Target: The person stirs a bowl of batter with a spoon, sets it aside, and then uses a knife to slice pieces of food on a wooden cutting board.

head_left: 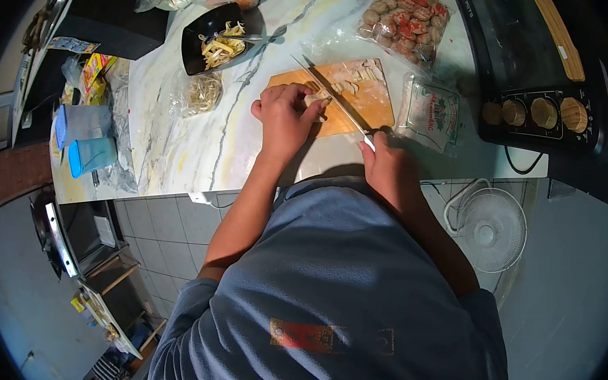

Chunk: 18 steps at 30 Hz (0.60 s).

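A wooden cutting board (377,104) lies near the front edge of the marble counter. My right hand (389,164) is closed around the white handle of a kitchen knife (349,111), whose long blade slants across the board toward the upper left. On the board, my left hand (286,119) has its fingers curled onto a pale piece of food (316,104), just left of the blade. The fingers partly hide that piece. Several cut pale slices (355,80) lie on the board beyond the knife, and its surface there looks whitish.
A black bowl (190,47) holds bean sprouts and a utensil. Bagged sprouts (201,94) lie beside it. A bag of meatballs (403,23) and a white printed packet (430,114) sit right of the board, near a black oven (538,112). A blue cup (92,155) stands left.
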Motion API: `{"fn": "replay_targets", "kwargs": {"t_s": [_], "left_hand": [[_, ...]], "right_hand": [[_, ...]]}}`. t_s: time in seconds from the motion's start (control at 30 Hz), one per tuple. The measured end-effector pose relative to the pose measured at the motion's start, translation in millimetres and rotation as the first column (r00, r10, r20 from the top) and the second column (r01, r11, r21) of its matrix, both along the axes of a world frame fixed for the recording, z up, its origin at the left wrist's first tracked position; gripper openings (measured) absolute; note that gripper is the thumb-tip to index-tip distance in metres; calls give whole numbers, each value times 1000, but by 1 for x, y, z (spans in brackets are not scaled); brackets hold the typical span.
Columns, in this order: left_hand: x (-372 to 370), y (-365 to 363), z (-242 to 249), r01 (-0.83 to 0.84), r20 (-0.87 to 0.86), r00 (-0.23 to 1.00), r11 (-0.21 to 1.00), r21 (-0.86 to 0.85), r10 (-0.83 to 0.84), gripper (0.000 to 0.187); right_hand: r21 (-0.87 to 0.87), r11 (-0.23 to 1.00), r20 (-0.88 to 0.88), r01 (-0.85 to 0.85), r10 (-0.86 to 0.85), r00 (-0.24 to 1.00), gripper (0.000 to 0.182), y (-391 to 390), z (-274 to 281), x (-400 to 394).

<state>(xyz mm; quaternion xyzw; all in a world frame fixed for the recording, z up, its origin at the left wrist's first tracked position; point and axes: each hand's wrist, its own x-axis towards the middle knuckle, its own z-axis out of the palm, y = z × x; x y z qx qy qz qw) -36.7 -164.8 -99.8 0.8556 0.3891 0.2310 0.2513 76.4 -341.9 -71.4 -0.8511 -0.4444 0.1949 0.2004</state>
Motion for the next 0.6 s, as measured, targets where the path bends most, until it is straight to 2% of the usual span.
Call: {"fn": "replay_targets", "kwargs": {"t_s": [0.27, 0.6], "left_hand": [[-1, -4, 5, 23, 7, 1000, 999, 49, -23, 25], [-6, -2, 7, 41, -29, 999, 999, 13, -40, 20]], "right_hand": [[-73, 997, -28, 12, -14, 1000, 29, 2, 0, -1], [-157, 988, -60, 7, -17, 998, 30, 6, -4, 2]]}}
